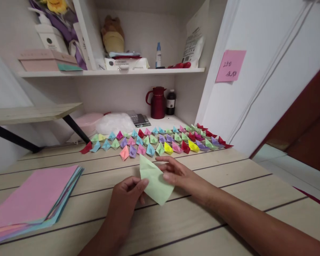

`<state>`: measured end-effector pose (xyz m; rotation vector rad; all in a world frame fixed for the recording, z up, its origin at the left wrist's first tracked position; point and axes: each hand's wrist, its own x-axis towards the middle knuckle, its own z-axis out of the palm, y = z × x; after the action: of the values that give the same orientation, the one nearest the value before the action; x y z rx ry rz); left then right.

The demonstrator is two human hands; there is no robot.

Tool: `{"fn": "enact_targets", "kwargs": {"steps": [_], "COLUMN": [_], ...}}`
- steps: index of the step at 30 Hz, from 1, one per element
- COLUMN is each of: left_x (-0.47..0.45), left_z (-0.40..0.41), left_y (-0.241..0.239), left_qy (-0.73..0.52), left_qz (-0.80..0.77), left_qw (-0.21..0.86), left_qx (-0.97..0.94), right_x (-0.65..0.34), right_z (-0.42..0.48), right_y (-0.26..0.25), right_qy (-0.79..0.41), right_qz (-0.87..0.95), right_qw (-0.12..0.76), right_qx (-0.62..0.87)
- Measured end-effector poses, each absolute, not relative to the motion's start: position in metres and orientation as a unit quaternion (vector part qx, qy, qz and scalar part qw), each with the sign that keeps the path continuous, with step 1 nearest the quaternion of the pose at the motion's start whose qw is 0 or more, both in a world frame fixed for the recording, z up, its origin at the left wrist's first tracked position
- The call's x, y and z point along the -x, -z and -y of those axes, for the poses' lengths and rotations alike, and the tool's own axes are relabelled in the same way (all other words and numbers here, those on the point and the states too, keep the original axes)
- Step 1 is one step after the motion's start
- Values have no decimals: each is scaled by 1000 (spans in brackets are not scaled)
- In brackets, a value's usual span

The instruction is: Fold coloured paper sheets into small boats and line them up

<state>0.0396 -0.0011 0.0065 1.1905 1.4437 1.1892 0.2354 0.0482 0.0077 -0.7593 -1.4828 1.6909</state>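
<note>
A pale green sheet of paper [157, 186], creased and partly folded, is held up between my hands above the wooden table. My left hand [129, 190] pinches its left edge between thumb and fingers. On the other side, my right hand [177, 174] has its thumb on the front of the paper and its fingers reaching behind the upper right edge. Just beyond stand rows of small folded paper boats [150, 150] in many colours. To the left lies a stack of coloured paper [40, 195], pink on top.
A wooden riser [34, 112] on black legs stands at the back left. Behind the boats are a clear plastic bag [114, 123], a dark red jug [158, 103] and a dark bottle [171, 102]. A pink note [230, 65] is stuck on the right wall.
</note>
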Motion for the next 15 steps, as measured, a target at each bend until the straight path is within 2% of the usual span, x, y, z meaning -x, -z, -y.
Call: {"fn": "enact_targets", "kwargs": {"steps": [3, 6, 10, 13, 15], "left_x": [-44, -44, -36, -32, -33], "left_z": [4, 7, 9, 9, 10], "left_y": [-4, 0, 4, 6, 6], "left_qy": [-440, -413, -381, -368, -358], "left_qz": [-572, -580, -576, -453, -365], "left_qw": [481, 435, 196, 18, -55], "left_qx": [-498, -551, -696, -812, -857], "right_x": [-228, -232, -251, -261, -264], "right_z": [-47, -53, -60, -60, -59], "right_y": [-4, -1, -4, -10, -13], "right_qy": [-678, -640, -530, -438, -402], "right_qz": [557, 570, 678, 754, 776], "right_qw": [355, 347, 268, 213, 203], "right_qx": [323, 381, 432, 441, 441]}}
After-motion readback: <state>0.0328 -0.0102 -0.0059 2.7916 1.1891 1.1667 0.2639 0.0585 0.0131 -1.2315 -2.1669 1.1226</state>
